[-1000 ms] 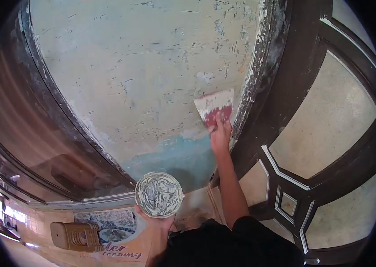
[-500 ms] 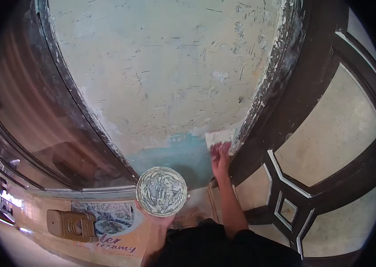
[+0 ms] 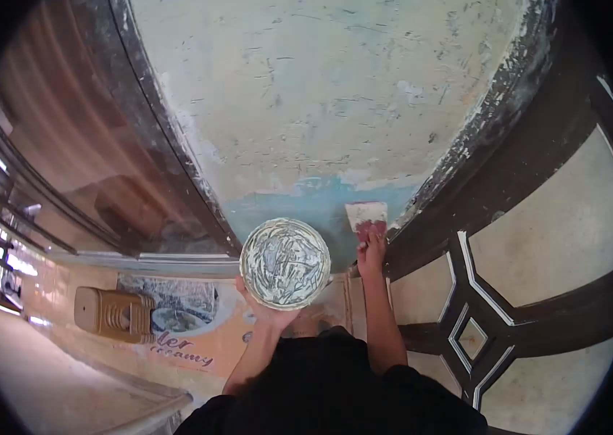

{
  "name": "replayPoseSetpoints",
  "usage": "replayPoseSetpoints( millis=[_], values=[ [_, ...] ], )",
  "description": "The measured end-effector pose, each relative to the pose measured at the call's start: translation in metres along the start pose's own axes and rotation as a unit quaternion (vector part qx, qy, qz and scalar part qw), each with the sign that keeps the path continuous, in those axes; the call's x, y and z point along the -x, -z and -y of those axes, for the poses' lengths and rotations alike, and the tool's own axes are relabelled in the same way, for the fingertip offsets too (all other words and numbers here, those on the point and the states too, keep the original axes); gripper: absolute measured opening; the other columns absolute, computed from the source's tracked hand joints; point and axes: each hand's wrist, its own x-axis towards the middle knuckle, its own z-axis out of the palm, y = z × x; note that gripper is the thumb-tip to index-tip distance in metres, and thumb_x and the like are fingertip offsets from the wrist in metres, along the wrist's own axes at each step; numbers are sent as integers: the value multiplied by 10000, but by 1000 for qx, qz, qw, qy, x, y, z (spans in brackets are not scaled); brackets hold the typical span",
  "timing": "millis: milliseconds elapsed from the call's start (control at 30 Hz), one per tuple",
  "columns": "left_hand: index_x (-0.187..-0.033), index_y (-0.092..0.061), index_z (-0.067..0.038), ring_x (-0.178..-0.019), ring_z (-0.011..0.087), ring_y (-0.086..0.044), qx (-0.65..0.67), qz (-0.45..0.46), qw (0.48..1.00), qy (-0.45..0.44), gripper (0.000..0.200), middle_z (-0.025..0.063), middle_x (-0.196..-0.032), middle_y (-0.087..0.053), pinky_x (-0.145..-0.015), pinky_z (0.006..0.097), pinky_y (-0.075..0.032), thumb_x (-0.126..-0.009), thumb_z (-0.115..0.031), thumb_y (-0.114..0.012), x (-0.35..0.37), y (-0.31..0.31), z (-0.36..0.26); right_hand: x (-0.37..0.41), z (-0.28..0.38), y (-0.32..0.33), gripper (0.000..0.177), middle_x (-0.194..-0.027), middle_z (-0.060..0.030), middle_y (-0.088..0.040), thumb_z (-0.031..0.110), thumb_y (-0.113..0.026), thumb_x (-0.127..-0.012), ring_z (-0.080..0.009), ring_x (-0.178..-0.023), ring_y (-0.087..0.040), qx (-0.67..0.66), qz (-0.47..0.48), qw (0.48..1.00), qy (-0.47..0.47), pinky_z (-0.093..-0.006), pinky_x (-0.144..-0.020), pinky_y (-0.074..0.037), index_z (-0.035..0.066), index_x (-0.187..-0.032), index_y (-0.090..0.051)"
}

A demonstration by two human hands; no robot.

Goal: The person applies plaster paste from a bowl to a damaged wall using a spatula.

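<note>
My left hand (image 3: 271,313) grips a round tub of putty (image 3: 284,264) from below, with its fingers partly hidden under it. Whitish and grey putty is smeared across the tub's round top, and its rim is coated too. To the right, my right hand (image 3: 372,252) is closed around the reddish handle of a putty knife (image 3: 367,213). The knife's wide, pale blade points up and overlaps the blue-green lower strip of the wall panel (image 3: 328,109). Above that strip, the panel is pale cream with dark scratches and patches.
Dark frames with flaking white edges border the panel. A brown door (image 3: 422,217) with pale inset panels and white trim stands at right. Dark glossy glazing (image 3: 132,174) is at left. Below lie a brown plastic stool (image 3: 112,314) and printed cardboard (image 3: 197,348) on the floor.
The view has shifted. The putty knife has come away from the right frame edge, lower on the panel and closer to the tub. The tub appears higher and larger.
</note>
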Motion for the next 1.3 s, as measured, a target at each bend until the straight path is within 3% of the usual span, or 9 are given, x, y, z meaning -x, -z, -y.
replayPoseSetpoints(
  millis=[67,100,267,300,533,667,733,1000,1300],
  values=[
    [-1425,-334,-196,-1309,412,-316,-22,-3,1000,8,1007,117,-1472,-301,-1013,733,-208,-621,-715,-648,-1,4,-2,25,15,1,168,-848,20,-590,190,-565,-937,-74,-595,-525,-24,23,998,60,-200,-491,-435,100,-1077,-543],
    [-1407,-356,-150,-1278,333,-397,-11,54,998,27,942,118,-1408,-401,-1071,557,-316,-678,-688,-614,-1,5,-4,40,32,-11,168,-848,20,-590,190,-565,-937,-74,-595,-525,-22,23,998,52,-200,-491,-435,100,-1077,-543],
    [-1406,-358,-148,-1258,336,-421,-2,2,1000,23,911,125,-1402,-409,-1050,535,-348,-708,-689,-581,0,4,1,121,130,-61,217,-874,-49,-638,175,-532,-955,-80,-601,-565,136,229,953,141,-216,-473,-437,37,-1122,-523],
    [-1415,-349,-157,-1272,344,-402,-34,-11,999,22,925,123,-1417,-392,-1050,555,-332,-705,-713,-557,-1,3,2,143,141,-72,217,-747,-40,-630,160,-560,-940,-80,-531,-545,217,215,940,152,-218,-468,-433,-5,-1081,-554],
    [-1408,-355,-143,-1256,356,-418,-89,26,996,-1,933,135,-1402,-404,-1031,565,-351,-703,-718,-562,0,2,10,188,142,-84,156,-712,-28,-623,119,-616,-901,-62,-550,-547,390,170,863,271,-221,-468,-434,-32,-941,-609],
    [-1395,-362,-110,-1228,346,-448,-94,31,993,-61,930,144,-1367,-435,-1020,547,-387,-690,-643,-650,5,-5,15,195,132,-80,163,-700,-29,-623,129,-617,-901,-65,-559,-555,364,136,887,250,-229,-477,-446,-34,-913,-610],
    [-1393,-361,-105,-1219,339,-459,-101,44,991,-81,933,144,-1364,-439,-1017,536,-397,-684,-627,-668,6,-5,18,187,120,-71,171,-703,-37,-629,134,-615,-904,-70,-566,-565,416,136,847,302,-237,-485,-460,-34,-932,-604],
    [-1380,-379,-96,-1216,334,-466,-92,41,995,-27,992,146,-1350,-452,-1013,527,-404,-628,-663,-691,7,4,23,178,108,-78,191,-705,-41,-638,146,-622,-904,-69,-573,-572,324,161,906,219,-227,-493,-456,-27,-984,-607],
    [-1392,-373,-94,-1254,346,-428,-77,-13,996,37,1005,156,-1395,-412,-1044,532,-362,-645,-710,-639,8,6,30,170,114,-82,163,-703,-27,-646,130,-641,-884,-48,-563,-539,371,274,832,307,-226,-510,-437,-21,-945,-644]
  ],
)
